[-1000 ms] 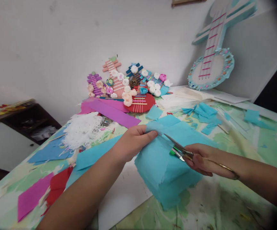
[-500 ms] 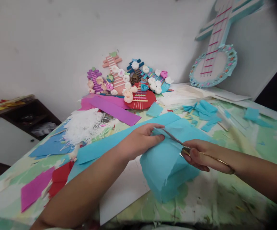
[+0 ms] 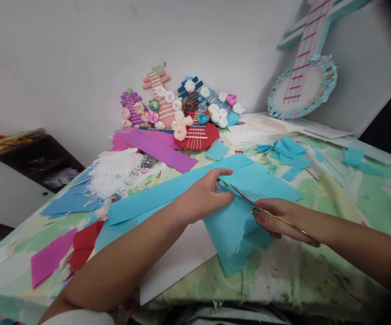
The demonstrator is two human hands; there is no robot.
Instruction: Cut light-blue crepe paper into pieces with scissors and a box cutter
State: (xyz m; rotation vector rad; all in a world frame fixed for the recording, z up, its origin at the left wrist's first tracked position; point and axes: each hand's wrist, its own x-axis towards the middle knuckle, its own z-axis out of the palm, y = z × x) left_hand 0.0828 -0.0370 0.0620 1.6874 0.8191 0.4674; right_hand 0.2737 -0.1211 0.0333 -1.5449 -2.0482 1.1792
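My right hand [image 3: 276,217] is closed round the handles of a pair of scissors [image 3: 243,194], whose thin blades point up and left at a sheet of blue crepe paper [image 3: 231,234]. The blade tips reach between the thumb and forefinger of my left hand [image 3: 207,196]. That hand grips the paper's upper edge, its other fingers hidden behind. The paper hangs down toward the table's front edge, creased and folded over. Beneath it lies a white sheet [image 3: 178,262]. A long folded strip of blue paper [image 3: 141,203] stretches behind my left forearm.
White shredded paper strips [image 3: 116,174] lie heaped at the left. Magenta paper [image 3: 51,257] and red paper [image 3: 83,243] lie nearer. Small decorated paper guitars [image 3: 200,135] lean along the wall, and a large guitar [image 3: 300,88] stands back right. Blue scraps [image 3: 290,151] lie below it.
The scissors and my right hand have shifted slightly left and up, and the blade tips sit deeper between my left fingers. My left thumb and forefinger are a little wider apart. The hanging paper has swung.
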